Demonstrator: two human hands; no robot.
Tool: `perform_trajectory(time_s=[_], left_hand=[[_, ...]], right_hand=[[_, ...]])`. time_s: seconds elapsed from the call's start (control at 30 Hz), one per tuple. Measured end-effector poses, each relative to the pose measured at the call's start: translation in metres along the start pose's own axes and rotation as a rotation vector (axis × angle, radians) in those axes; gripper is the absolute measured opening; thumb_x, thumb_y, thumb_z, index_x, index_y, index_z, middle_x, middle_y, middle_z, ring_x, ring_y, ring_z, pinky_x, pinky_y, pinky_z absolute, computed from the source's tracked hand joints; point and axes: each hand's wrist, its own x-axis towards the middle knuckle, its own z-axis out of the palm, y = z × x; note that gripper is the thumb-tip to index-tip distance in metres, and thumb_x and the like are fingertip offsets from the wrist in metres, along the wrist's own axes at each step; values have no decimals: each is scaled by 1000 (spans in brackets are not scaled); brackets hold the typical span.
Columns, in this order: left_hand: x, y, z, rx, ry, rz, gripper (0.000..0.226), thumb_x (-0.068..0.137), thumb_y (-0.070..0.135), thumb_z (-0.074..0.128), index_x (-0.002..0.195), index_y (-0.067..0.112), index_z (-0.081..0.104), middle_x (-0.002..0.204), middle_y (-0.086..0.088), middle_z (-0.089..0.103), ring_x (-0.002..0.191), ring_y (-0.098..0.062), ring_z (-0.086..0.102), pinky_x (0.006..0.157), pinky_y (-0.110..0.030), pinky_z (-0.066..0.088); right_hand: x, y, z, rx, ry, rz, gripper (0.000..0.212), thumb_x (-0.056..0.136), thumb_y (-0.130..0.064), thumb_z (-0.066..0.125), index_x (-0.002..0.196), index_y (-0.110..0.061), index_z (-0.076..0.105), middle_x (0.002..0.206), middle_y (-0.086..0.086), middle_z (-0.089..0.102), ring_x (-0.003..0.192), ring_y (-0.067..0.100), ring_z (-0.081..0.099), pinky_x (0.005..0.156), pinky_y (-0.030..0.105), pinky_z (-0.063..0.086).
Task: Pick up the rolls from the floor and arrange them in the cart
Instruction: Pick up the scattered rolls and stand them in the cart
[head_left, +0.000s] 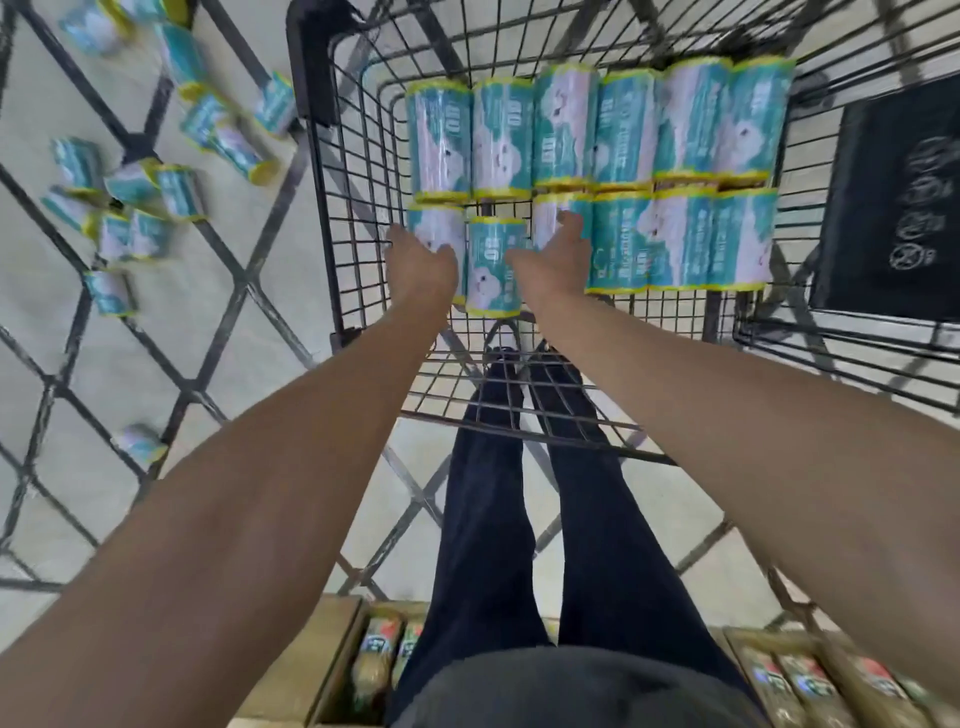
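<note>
Both hands, left (422, 262) and right (557, 257), lie open beside a roll (494, 267) in the cart (358, 218). Light, squashy, slick-wrapped; hold its sides. More rolls (156, 192) lie on the floor.

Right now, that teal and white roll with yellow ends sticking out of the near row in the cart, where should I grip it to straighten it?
Grip the teal and white roll by its long curved sides from above, left hand and right hand flanking it. It lies lengthwise, neighbours close beside it, near end free.
</note>
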Motion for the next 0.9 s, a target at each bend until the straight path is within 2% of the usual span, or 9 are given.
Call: perform_trajectory(time_s=[0.1,0.23,0.33,0.43,0.57,0.67,0.73,0.8,0.9], left_hand=[[-3,-2,-3,67,-8,60,48,90,12,56,135,3,43,131,-19,53,113,-33,59,80,-34,48],[-13,0,-4,121,-71,140,45,84,11,53,129,6,50,124,-17,55,105,-33,61,78,-37,50],[-26,4,-13,174,-106,154,43,82,14,51,125,8,53,118,-16,59,101,-34,63,80,-43,56],[-50,11,-33,234,-127,258,42,80,19,51,121,8,55,115,-18,57,102,-37,61,87,-50,55],[-90,25,-81,290,-163,386,38,88,17,55,125,7,56,124,-20,55,111,-38,58,91,-48,53],[-121,35,-130,357,-158,491,42,90,18,54,130,7,54,127,-19,55,114,-38,58,93,-45,52],[-138,37,-164,432,-132,556,38,89,17,53,125,6,54,126,-19,54,115,-38,56,94,-45,50],[-157,33,-198,496,-67,614,32,87,17,51,118,8,54,121,-17,54,113,-39,57,94,-47,50],[-179,20,-243,549,69,684,37,89,19,51,125,12,53,121,-16,56,112,-41,59,90,-48,50]], right_hand=[[-3,1,-1,7,-29,-26,67,88,-14,68,147,-20,39,136,11,42,107,28,57,61,25,41],[-9,1,-9,-14,-63,-42,49,91,-17,63,137,-18,47,131,10,49,93,25,61,59,27,42],[-23,-2,-23,-130,-117,-86,46,93,-20,58,138,-17,50,129,10,55,88,23,61,55,26,39],[-52,-12,-46,-274,-139,-184,46,93,-27,57,138,-19,50,128,12,57,97,29,65,69,31,46],[-108,-38,-83,-488,-140,-309,51,95,-31,56,143,-20,48,137,14,50,111,36,61,90,41,52],[-157,-62,-106,-598,-101,-403,51,96,-28,56,145,-16,48,140,16,51,118,37,57,93,43,52],[-190,-76,-116,-673,-66,-469,51,97,-27,54,146,-15,47,141,18,50,124,37,53,95,45,51],[-226,-90,-124,-732,-31,-534,53,98,-29,53,149,-18,45,143,18,48,128,39,49,96,46,51],[-275,-105,-126,-803,21,-643,55,99,-32,51,152,-19,43,145,18,46,130,40,48,98,47,50]])
